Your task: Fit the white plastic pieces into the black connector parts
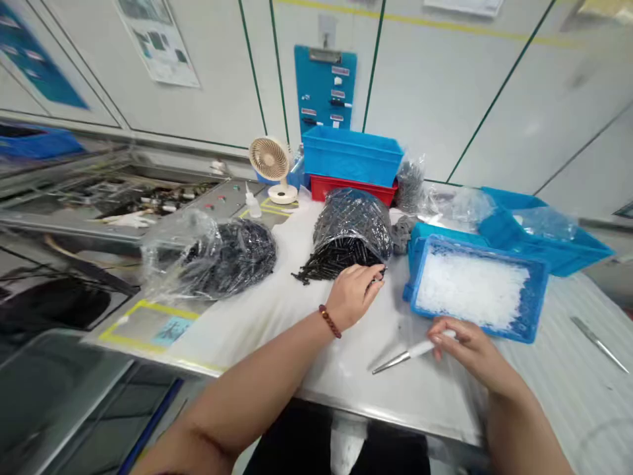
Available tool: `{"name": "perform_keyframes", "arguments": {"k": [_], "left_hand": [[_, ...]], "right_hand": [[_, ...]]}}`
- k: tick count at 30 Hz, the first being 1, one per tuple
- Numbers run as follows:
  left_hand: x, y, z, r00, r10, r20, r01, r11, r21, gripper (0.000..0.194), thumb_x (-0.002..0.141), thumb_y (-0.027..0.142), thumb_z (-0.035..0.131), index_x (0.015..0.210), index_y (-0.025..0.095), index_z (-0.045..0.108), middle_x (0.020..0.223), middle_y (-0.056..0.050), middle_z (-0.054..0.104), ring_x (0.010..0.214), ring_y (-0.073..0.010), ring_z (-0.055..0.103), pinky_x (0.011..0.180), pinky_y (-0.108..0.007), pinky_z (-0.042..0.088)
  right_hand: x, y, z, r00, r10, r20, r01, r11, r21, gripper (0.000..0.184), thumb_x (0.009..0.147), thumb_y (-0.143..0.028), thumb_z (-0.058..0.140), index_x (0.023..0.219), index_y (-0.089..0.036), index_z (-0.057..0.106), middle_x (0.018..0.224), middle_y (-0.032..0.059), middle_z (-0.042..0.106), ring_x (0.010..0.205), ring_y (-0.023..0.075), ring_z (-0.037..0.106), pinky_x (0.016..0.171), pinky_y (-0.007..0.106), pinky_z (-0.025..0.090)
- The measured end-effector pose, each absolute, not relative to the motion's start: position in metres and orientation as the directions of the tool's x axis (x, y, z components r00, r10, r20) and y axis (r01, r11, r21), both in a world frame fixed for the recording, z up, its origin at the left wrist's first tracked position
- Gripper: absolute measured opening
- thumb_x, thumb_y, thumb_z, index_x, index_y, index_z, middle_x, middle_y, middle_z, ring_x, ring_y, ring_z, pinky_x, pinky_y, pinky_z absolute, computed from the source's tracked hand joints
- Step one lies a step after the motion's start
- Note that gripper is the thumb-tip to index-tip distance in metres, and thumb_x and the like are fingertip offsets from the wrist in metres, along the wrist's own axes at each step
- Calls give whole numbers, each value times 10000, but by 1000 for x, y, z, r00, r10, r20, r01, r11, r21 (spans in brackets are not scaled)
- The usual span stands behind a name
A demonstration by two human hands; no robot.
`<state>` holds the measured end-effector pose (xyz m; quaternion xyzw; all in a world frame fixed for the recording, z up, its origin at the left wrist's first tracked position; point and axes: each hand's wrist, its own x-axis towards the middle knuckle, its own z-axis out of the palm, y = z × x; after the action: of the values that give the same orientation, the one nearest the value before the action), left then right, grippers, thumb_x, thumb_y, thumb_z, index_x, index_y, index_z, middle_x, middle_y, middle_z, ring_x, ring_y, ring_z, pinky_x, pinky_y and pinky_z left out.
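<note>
My left hand [352,297] rests at the near end of a spilling heap of small black plastic pieces [336,258], which sit in a clear plastic bag. Its fingertips pinch a small dark piece at the heap's edge. My right hand [469,349] grips the end of a white-handled tool with a pointed metal tip [408,354], next to a blue plastic tray [537,290]. That tray holds a mass of small white parts [469,290]. A second bag of black pieces [232,257] lies to the left on the white-covered table [277,330].
A stacked blue crate [351,155] and red crate [346,188] stand behind the heap, beside a small white fan [271,165]. Another blue tray [544,241] holding plastic film stands at the right. A steel blade or tweezers [598,343] lies at the far right.
</note>
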<state>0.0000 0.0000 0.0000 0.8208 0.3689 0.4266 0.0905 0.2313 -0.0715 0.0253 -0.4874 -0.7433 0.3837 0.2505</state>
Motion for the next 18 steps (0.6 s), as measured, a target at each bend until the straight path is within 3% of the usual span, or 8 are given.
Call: {"name": "perform_keyframes", "arguments": {"k": [6, 9, 11, 13, 16, 18], "left_hand": [[2, -1, 0, 360, 698, 619, 533, -698, 477, 243, 904, 241, 407, 1107, 146, 501, 920, -44, 631, 838, -183, 544, 803, -338, 422], [0, 0, 0, 334, 705, 625, 529, -689, 495, 248, 905, 238, 403, 1112, 140, 500, 925, -47, 631, 838, -180, 542, 806, -335, 421], [0, 1, 0, 312, 711, 630, 516, -684, 516, 252, 911, 232, 386, 1114, 135, 499, 925, -49, 629, 832, -174, 541, 808, -328, 420], [-1, 1, 0, 297, 714, 633, 501, -681, 534, 259, 916, 234, 370, 1117, 131, 497, 922, -51, 626, 831, -172, 540, 806, -323, 420], [-1, 0, -1, 295, 721, 628, 495, -677, 545, 269, 922, 250, 355, 1121, 133, 494, 910, -53, 623, 830, -174, 538, 788, -322, 424], [-1, 0, -4, 302, 716, 629, 490, -682, 542, 273, 925, 261, 348, 1122, 139, 492, 903, -51, 621, 825, -173, 538, 782, -322, 425]], "right_hand": [[228, -75, 31, -443, 896, -29, 501, 221, -837, 263, 835, -399, 491, 674, -203, 562, 588, -16, 573, 579, 134, 528, 582, 250, 381], [231, -73, 26, -376, 926, 35, 473, 225, -852, 237, 805, -397, 531, 688, -200, 591, 563, -13, 580, 569, 143, 536, 566, 254, 388], [235, -70, 22, -209, 963, 170, 410, 244, -879, 223, 775, -406, 562, 710, -196, 604, 541, -13, 576, 560, 148, 538, 556, 257, 390], [239, -66, 19, 95, 941, 325, 325, 279, -904, 235, 750, -426, 576, 730, -193, 598, 519, -21, 558, 540, 145, 530, 551, 260, 389], [246, -61, 20, 557, 697, 451, 299, 339, -892, 251, 746, -438, 568, 752, -187, 573, 527, -33, 542, 529, 126, 507, 558, 253, 387], [251, -59, 23, 692, 507, 514, 407, 314, -858, 243, 768, -424, 552, 774, -181, 562, 569, -26, 559, 570, 122, 509, 586, 247, 389]]}}
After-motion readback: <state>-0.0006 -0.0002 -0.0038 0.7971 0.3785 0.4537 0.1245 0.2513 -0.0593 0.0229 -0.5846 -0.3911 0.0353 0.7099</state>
